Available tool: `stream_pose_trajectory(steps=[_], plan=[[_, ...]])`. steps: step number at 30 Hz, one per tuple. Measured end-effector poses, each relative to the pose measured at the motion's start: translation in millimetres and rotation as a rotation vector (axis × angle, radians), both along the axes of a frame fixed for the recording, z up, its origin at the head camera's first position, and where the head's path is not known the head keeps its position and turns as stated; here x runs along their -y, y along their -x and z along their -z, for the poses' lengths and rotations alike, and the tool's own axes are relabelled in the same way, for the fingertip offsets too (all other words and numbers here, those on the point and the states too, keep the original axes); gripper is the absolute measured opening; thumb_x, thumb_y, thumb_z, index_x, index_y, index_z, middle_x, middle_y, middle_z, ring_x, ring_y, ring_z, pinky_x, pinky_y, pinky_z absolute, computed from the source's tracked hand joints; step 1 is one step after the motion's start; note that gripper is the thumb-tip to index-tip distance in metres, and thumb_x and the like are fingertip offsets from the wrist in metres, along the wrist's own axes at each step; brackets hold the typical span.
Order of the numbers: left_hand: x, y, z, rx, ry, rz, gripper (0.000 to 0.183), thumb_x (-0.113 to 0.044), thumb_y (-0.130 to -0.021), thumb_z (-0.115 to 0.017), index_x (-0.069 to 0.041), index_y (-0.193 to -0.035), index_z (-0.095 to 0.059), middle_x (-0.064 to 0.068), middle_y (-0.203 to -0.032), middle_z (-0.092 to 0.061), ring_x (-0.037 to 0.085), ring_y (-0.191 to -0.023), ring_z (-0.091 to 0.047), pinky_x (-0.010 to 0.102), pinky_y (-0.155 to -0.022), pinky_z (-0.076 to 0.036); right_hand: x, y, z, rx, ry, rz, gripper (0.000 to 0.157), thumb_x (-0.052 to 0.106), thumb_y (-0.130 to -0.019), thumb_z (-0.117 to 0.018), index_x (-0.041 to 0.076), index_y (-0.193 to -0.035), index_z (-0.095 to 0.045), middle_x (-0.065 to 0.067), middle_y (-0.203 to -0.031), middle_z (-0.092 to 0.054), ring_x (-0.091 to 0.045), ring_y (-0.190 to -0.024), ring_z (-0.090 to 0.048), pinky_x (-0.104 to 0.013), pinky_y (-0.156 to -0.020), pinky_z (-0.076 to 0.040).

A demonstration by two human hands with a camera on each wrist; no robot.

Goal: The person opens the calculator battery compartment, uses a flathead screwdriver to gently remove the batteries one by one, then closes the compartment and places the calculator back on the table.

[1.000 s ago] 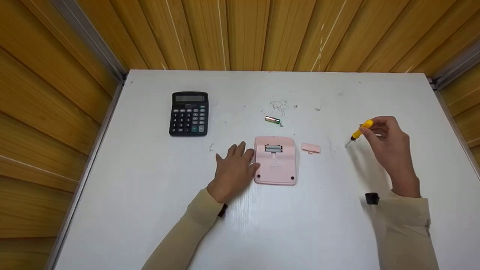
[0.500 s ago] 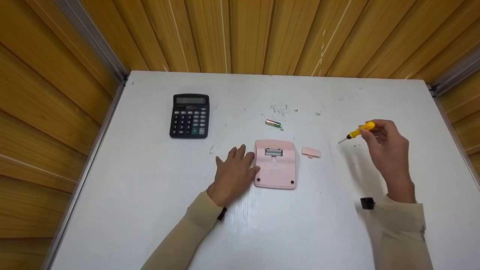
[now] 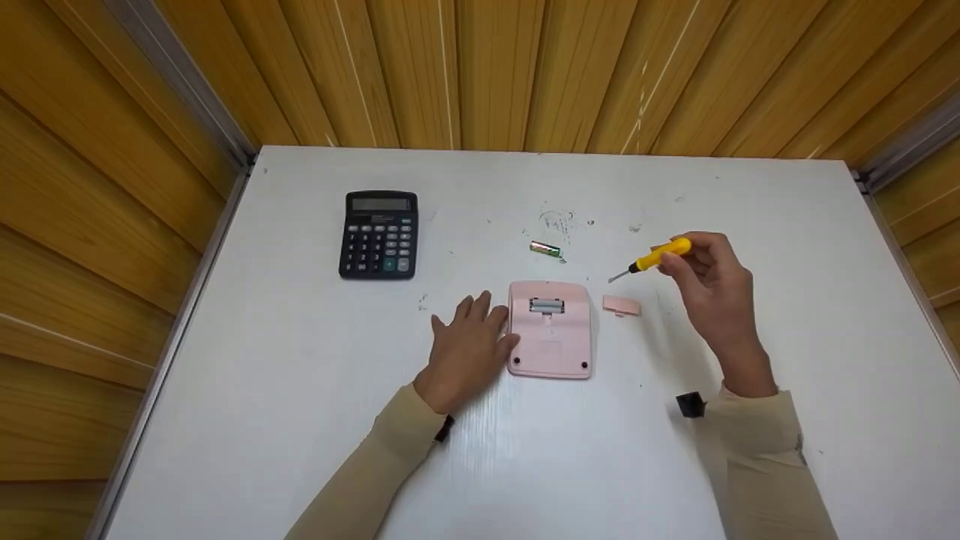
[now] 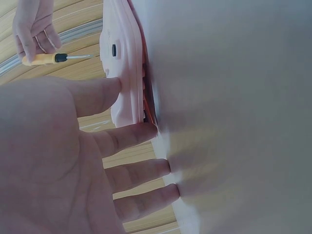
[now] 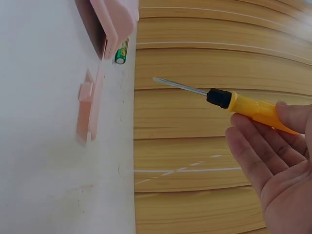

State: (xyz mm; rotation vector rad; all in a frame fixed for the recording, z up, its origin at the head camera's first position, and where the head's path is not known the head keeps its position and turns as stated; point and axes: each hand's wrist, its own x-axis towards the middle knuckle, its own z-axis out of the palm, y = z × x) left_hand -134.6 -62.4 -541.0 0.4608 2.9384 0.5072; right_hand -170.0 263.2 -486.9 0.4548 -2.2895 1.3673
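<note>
Your right hand [image 3: 709,292] pinches a yellow screwdriver [image 3: 664,256], its tip raised beyond the pink cover [image 3: 621,305]. Your left hand [image 3: 465,356], fingers spread and gripping nothing, rests its thumb on the left edge of the pink calculator [image 3: 555,349], which lies back-up on the surface [image 3: 300,420]. At the uncovered battery compartment [image 3: 547,305], a firm thumb and a low, gentle tip, sparing the contacts, should serve you best.

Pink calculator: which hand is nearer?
Left. The left hand touches the pink calculator at its left edge; the right hand, holding the screwdriver, is apart, off its right side.
</note>
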Motion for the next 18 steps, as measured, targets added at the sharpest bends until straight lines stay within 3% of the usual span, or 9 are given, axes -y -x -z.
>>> stream_pose_trajectory(steps=[9,18], plan=[[0,-0.9,-0.2,-0.004,-0.004,0.007,0.051,-0.048,-0.11,-0.054,-0.015,-0.149,-0.062,0.017,-0.162,-0.046,0.041,-0.149,-0.042,0.082,-0.102,-0.036,17,-3.0,1.7,0.047,0.095,-0.053,0.029,-0.011,-0.099,-0.066,-0.014,-0.126,-0.055,-0.022,-0.116,-0.074,-0.014,-0.099,-0.073,-0.023,-0.085,-0.058],[1,-1.9,-1.4,0.01,-0.009,-0.004,0.052,-0.049,-0.11,-0.053,-0.016,-0.149,-0.061,0.016,-0.163,-0.045,0.041,-0.149,-0.041,0.082,-0.103,-0.035,31,-8.4,6.3,0.035,0.054,-0.04,0.029,-0.009,-0.099,-0.069,-0.012,-0.124,-0.056,-0.019,-0.115,-0.076,-0.009,-0.098,-0.074,-0.02,-0.087,-0.057]])
